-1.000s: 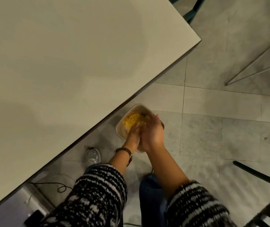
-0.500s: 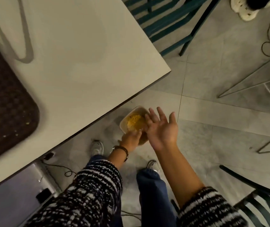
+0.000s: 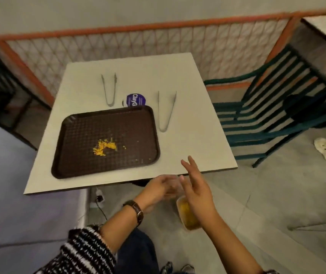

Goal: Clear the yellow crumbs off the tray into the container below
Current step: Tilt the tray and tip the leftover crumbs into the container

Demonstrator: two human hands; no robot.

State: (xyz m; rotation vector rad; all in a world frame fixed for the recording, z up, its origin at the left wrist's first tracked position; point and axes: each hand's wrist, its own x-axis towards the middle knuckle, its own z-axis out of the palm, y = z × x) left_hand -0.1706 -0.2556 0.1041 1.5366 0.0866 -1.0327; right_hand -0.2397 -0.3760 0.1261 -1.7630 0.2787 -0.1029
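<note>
A dark brown tray (image 3: 79, 165) lies on the white table (image 3: 187, 135). A small heap of yellow crumbs (image 3: 103, 146) sits near the tray's middle, with a few stray bits toward its right edge. Below the table's front edge, a clear container (image 3: 187, 213) with yellow crumbs in it stands on the floor. My right hand (image 3: 196, 184) hovers above the container, fingers spread, holding nothing. My left hand (image 3: 160, 187), blurred, is just left of it with loose fingers and nothing visible in it. Both hands are off the tray.
Two metal tongs (image 3: 109, 89) (image 3: 166, 110) and a purple-lidded tub (image 3: 135, 99) lie on the table behind and beside the tray. A green slatted chair (image 3: 273, 107) stands to the right. An orange mesh railing (image 3: 138, 42) runs behind. Cables lie on the floor.
My view has lifted from the floor to the table, so the whole tray shows. Both hands have risen out of the container and moved apart; the right hand has opened.
</note>
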